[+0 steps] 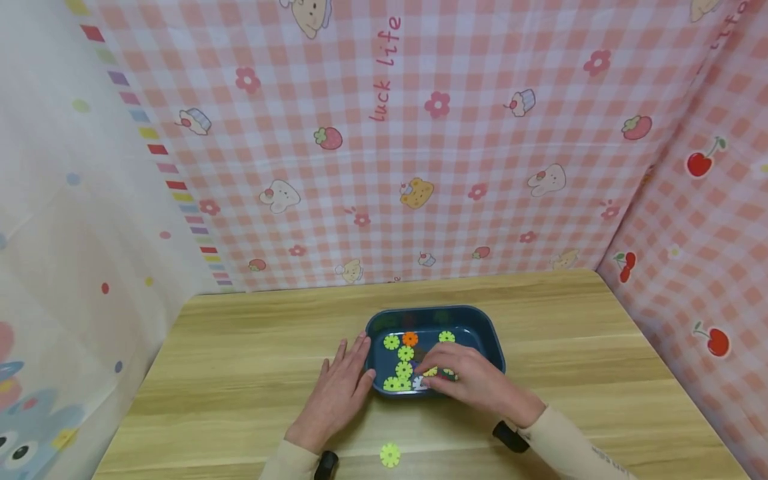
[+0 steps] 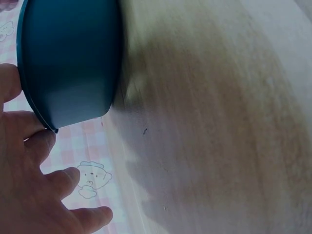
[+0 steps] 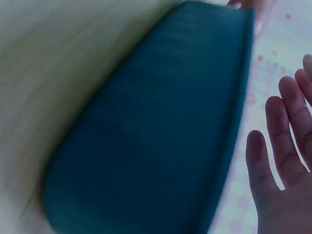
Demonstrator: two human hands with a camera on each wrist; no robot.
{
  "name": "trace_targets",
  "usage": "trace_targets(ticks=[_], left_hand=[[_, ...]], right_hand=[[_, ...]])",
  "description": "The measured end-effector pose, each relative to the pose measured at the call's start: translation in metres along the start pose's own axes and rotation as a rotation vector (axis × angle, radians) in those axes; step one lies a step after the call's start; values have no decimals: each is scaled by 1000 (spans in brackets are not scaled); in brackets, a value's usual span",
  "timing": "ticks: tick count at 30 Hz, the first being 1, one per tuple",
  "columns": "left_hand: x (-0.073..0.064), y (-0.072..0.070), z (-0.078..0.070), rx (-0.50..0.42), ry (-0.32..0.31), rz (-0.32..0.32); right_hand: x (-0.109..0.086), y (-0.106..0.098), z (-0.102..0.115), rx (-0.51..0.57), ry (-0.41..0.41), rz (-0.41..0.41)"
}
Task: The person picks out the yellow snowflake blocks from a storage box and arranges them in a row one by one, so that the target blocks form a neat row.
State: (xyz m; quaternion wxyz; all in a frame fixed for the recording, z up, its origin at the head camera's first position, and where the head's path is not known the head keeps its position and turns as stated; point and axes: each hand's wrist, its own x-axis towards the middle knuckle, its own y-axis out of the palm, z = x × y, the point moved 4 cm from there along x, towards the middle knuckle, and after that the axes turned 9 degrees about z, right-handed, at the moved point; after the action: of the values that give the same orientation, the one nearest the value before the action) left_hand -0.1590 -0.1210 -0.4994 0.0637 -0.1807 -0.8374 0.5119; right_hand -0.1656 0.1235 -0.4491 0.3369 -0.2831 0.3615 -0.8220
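Note:
A dark blue-green tray (image 1: pixel 495 347) with rounded corners holds several flat, notched snowflake discs. Most are yellow-green discs (image 1: pixel 405 353); among them are an orange disc (image 1: pixel 410 339) and a white disc (image 1: pixel 418 383). My left hand (image 1: pixel 339 390) rests against the tray's left rim, its fingers extended; the left wrist view shows fingertips at the rim. Over the tray's front part reaches my right hand (image 1: pixel 471 377), thumb and index tips apart beside the white disc. In the right wrist view its other fingers (image 3: pixel 278 117) look fairly straight, while the thumb is hidden.
One yellow-green disc (image 1: pixel 390 455) lies on the wooden table (image 1: pixel 240 373) in front of the tray. A pink checked cloth (image 1: pixel 360 167) hangs behind the table, and more patterned cloth hangs at both sides. Dark bands (image 1: pixel 510 437) sit on the wrists.

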Motion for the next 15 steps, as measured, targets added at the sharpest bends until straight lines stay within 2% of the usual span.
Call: trace_targets(ticks=[7, 15], left_hand=[[-1, 0, -1, -9, 0, 4], [0, 0, -1, -12, 8, -1]], right_hand=[[0, -2, -26, -28, 96, 19], [3, 1, -46, 7, 182, 137]])
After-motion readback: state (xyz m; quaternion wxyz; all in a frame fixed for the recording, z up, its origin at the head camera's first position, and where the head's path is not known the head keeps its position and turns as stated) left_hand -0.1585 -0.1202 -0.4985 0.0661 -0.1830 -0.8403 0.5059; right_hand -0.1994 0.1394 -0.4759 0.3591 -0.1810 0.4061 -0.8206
